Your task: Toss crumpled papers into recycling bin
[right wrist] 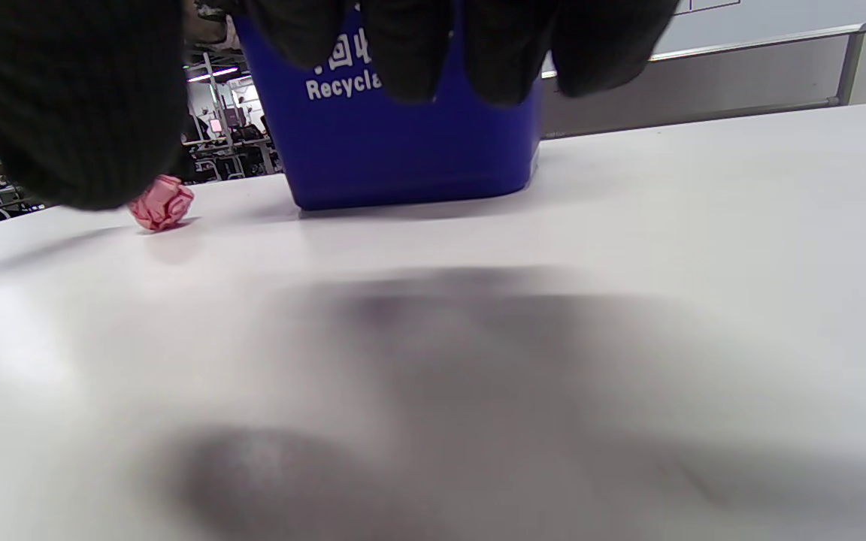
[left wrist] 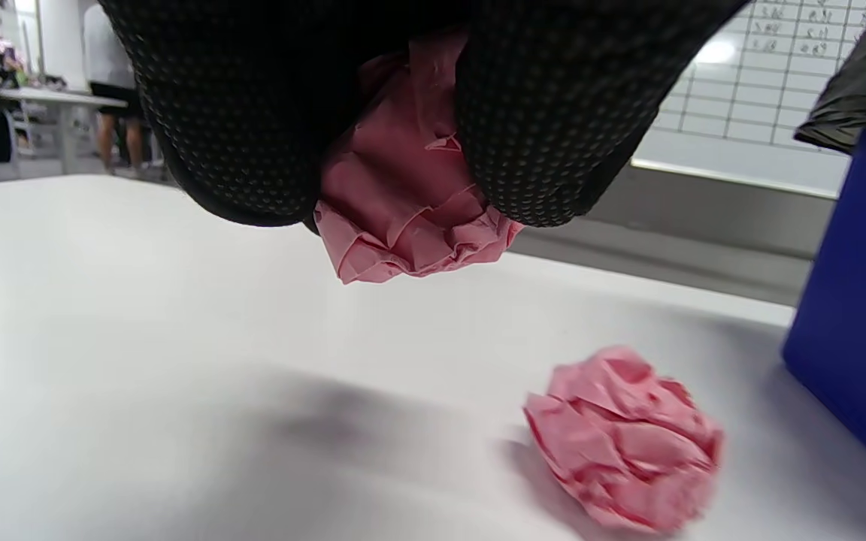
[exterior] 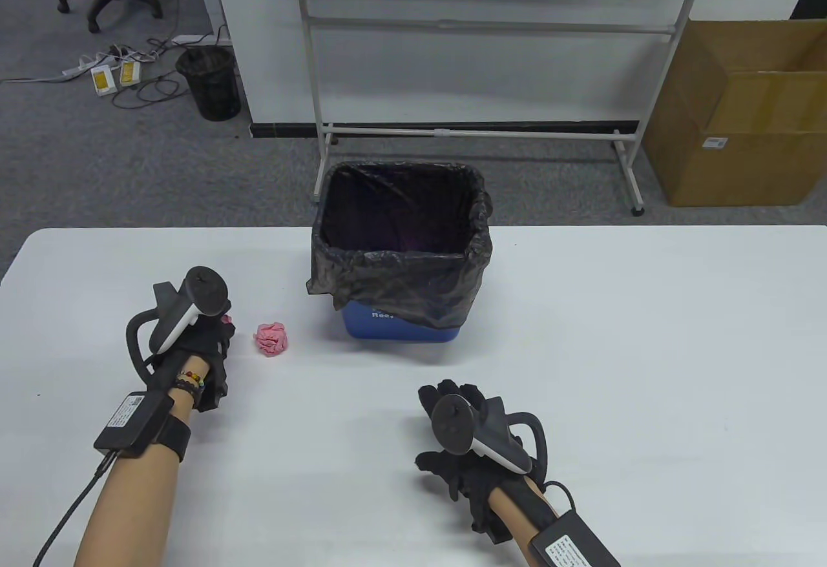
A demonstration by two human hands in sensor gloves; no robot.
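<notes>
A blue recycling bin [exterior: 402,328] lined with a black bag stands at the table's far middle; it also shows in the right wrist view [right wrist: 410,143]. My left hand [exterior: 216,328] pinches a pink crumpled paper [left wrist: 410,203] between gloved fingers [left wrist: 553,128] a little above the table, left of the bin. A second pink crumpled paper [exterior: 271,338] lies on the table between that hand and the bin; it shows in the left wrist view [left wrist: 625,439] and the right wrist view [right wrist: 162,203]. My right hand [exterior: 452,399] hovers over the table in front of the bin, fingers spread and holding nothing.
The white table [exterior: 646,347] stretches right of the bin. Behind it stand a whiteboard on a wheeled frame [exterior: 491,134], a cardboard box [exterior: 743,115] at the right, and a black mesh bin [exterior: 210,82] with cables at the left.
</notes>
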